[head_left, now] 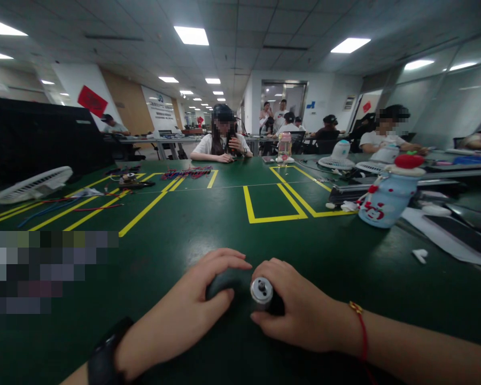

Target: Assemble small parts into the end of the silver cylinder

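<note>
My right hand (292, 302) is wrapped round a small silver cylinder that looks like an electric motor (262, 290). Its round end faces up, with a dark stub in the centre and small dark holes beside it; the rest is mostly hidden by my fingers. To the left of it, my left hand (202, 299) is open over the green table (164, 342). Its thumb and fingers are apart with nothing between them, and the fingertips come close to my right hand.
Yellow tape lines (278, 219) mark the tabletop. At right stand a blue bottle (388, 198) and white earbuds (420, 255). Loose wires (100, 207) and a white fan (34, 184) lie at left, near a black monitor (36, 139). Across the table sits a person (222, 141).
</note>
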A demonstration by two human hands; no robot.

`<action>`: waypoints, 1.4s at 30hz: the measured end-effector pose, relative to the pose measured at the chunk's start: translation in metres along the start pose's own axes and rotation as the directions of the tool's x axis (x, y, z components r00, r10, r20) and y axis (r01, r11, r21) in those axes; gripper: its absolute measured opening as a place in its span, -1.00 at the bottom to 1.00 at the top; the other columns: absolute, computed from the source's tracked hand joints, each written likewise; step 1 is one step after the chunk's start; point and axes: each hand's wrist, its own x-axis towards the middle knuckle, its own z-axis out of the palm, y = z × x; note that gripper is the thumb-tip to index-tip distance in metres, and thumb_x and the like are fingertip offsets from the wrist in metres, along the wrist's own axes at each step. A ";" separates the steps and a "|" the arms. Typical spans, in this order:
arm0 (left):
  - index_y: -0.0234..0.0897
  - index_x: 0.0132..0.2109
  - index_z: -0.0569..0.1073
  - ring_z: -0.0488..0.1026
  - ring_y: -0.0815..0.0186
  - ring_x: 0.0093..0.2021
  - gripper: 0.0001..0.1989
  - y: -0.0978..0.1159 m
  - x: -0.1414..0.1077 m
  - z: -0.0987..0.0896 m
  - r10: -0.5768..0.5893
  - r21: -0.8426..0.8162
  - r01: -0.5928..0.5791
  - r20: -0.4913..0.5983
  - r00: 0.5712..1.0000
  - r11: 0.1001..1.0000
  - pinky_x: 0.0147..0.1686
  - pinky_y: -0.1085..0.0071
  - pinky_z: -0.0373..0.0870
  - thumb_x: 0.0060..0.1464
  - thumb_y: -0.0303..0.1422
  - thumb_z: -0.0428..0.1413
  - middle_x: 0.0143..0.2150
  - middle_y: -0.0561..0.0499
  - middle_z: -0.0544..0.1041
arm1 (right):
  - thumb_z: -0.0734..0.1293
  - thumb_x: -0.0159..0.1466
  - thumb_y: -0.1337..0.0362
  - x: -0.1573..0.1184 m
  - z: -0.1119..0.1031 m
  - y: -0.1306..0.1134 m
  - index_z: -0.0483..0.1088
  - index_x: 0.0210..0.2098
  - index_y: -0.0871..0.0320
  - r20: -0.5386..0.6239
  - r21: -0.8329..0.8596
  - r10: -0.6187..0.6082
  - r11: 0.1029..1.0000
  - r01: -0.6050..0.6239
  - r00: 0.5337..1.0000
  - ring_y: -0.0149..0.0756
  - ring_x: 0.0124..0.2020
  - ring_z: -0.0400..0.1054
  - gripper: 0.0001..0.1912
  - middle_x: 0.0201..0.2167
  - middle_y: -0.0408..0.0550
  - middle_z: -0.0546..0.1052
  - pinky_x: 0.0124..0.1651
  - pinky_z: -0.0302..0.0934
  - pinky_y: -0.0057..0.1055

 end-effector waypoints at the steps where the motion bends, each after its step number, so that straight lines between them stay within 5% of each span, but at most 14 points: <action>1: -0.05 0.05 0.43 0.28 0.10 0.22 -0.64 -0.005 -0.002 -0.002 -0.023 0.009 0.023 0.001 1.000 1.000 0.25 0.02 0.12 0.14 -0.48 0.03 0.20 0.01 0.37 | 0.40 0.11 0.29 0.000 0.000 -0.001 0.31 -0.18 0.14 0.003 0.001 0.002 1.000 -0.002 1.000 -0.22 -0.24 0.21 -0.70 -0.23 -0.07 0.41 -0.15 0.12 -0.26; 7: -0.04 -0.01 0.47 0.30 0.12 0.23 -0.74 -0.022 -0.013 -0.005 -0.087 0.114 0.079 0.071 0.994 0.990 0.24 0.06 0.18 0.16 -0.41 0.09 0.22 0.02 0.37 | 0.41 0.10 0.31 0.002 -0.002 -0.004 0.32 -0.18 0.15 0.007 0.004 0.029 1.000 -0.029 1.000 -0.21 -0.25 0.22 -0.70 -0.24 -0.05 0.42 -0.15 0.14 -0.26; 14: 0.15 0.32 0.15 -0.04 -0.12 0.40 -0.24 -0.036 -0.027 -0.002 -0.109 0.326 0.055 0.150 0.983 0.944 0.28 -0.25 -0.14 0.01 -0.01 0.23 0.43 -0.03 0.06 | 0.40 0.11 0.32 0.001 -0.002 -0.004 0.31 -0.18 0.14 0.001 0.002 0.015 1.000 -0.015 1.000 -0.21 -0.24 0.22 -0.71 -0.24 -0.05 0.42 -0.14 0.14 -0.26; 24: 0.13 0.30 0.19 0.03 -0.09 0.37 -0.28 -0.031 -0.027 0.001 -0.096 0.304 0.053 0.127 0.987 0.951 0.29 -0.18 -0.06 0.02 -0.05 0.24 0.40 -0.02 0.13 | 0.39 0.11 0.32 0.001 -0.001 -0.003 0.31 -0.19 0.15 -0.012 -0.001 0.006 1.000 -0.006 1.000 -0.21 -0.24 0.21 -0.72 -0.24 -0.06 0.41 -0.14 0.13 -0.25; 29: 0.13 0.18 0.34 0.20 0.10 0.29 -0.63 -0.007 -0.012 0.009 -0.042 0.102 0.046 -0.037 0.998 0.994 0.27 0.01 0.11 0.24 -0.19 0.07 0.29 0.06 0.28 | 0.39 0.11 0.31 0.000 -0.001 -0.002 0.31 -0.20 0.15 -0.009 -0.006 -0.007 1.000 0.007 1.000 -0.22 -0.24 0.21 -0.72 -0.23 -0.06 0.41 -0.15 0.13 -0.26; 34: 0.03 -0.14 0.55 0.29 0.13 0.19 -0.85 0.016 0.013 0.012 0.057 0.097 -0.048 -0.083 0.995 0.994 0.18 0.08 0.21 0.20 -0.34 0.13 0.17 0.09 0.37 | 0.39 0.12 0.26 0.000 0.002 0.001 0.30 -0.19 0.17 -0.009 -0.020 0.005 1.000 -0.006 1.000 -0.21 -0.24 0.21 -0.71 -0.23 -0.05 0.40 -0.18 0.12 -0.27; 42: -0.06 -0.23 0.55 0.37 0.17 0.08 -0.86 0.003 0.007 0.001 0.029 0.033 -0.026 -0.097 0.995 0.999 0.13 0.13 0.23 0.21 -0.38 0.10 0.08 0.07 0.40 | 0.42 0.10 0.26 0.000 0.001 -0.002 0.31 -0.21 0.16 0.002 -0.006 0.023 1.000 -0.023 1.000 -0.23 -0.26 0.21 -0.71 -0.25 -0.07 0.41 -0.19 0.12 -0.27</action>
